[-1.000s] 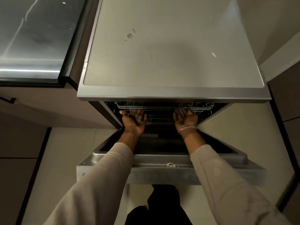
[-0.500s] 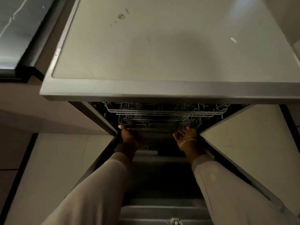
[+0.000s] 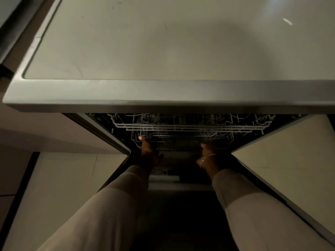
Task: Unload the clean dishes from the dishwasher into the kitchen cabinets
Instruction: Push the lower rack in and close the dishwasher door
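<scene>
A pale flat worktop (image 3: 163,51) with a brushed-metal front edge fills the upper part of the view. Under that edge the open dishwasher (image 3: 101,130) shows a grey wire upper rack (image 3: 181,126) and, just below it, a narrower grey wire lower rack (image 3: 181,140).

The left hand (image 3: 148,152) grips the lower rack's front edge near its left corner, thumb on top of the wire. The right hand (image 3: 208,150) (a thin gold chain bracelet (image 3: 206,157) circles its wrist) meets the same edge near the right corner — its fingers are lost in shadow. Two beige sleeves (image 3: 108,205) cross the dark lowered door (image 3: 181,223). Pale floor tiles (image 3: 54,187) lie on either side.
</scene>
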